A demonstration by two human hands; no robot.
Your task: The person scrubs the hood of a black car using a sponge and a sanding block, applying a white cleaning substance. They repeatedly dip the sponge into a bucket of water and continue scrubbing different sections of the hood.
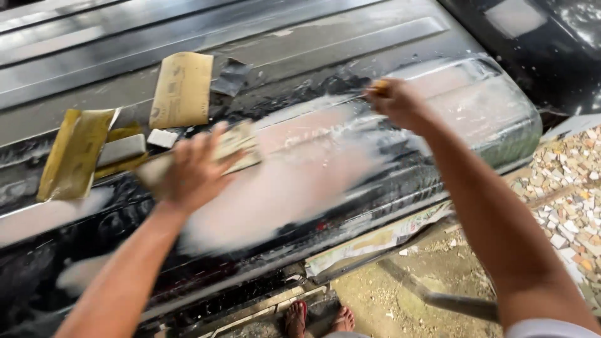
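Both hands [194,172] [397,103] on wet black panel [350,188], sandpaper sheets [181,91] beside.

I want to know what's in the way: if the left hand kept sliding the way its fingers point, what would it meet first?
The left hand, pressing a sandpaper sheet on the panel, points up and right. That line crosses the pale wet filler patch; nothing loose seems to lie there before the right hand, though motion blur leaves this unsure.

Dirt ground [400,294] beside stone-chip paving [573,188] in daylight.
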